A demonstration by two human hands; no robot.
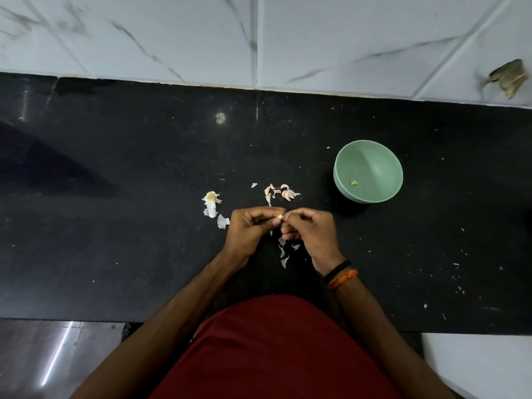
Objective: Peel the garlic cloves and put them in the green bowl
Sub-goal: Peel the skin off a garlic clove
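Over the black counter, my left hand [250, 230] and my right hand [309, 233] meet fingertip to fingertip, both pinching one small garlic clove [279, 217]. Just beyond them lies a pile of several unpeeled cloves [283, 192]. The green bowl [385, 156] stands to the right of the pile, with one small peeled piece [354, 183] lying in it. Loose white skins [283, 253] lie under my hands. The garlic root end and more skin [211, 203] lie to the left.
The black counter [115, 226] runs to a white marble-tiled wall [259, 38] at the back. White flecks of skin dot its right side [457, 280]. A damaged patch [508, 79] shows on the wall at the right. My red shirt fills the bottom.
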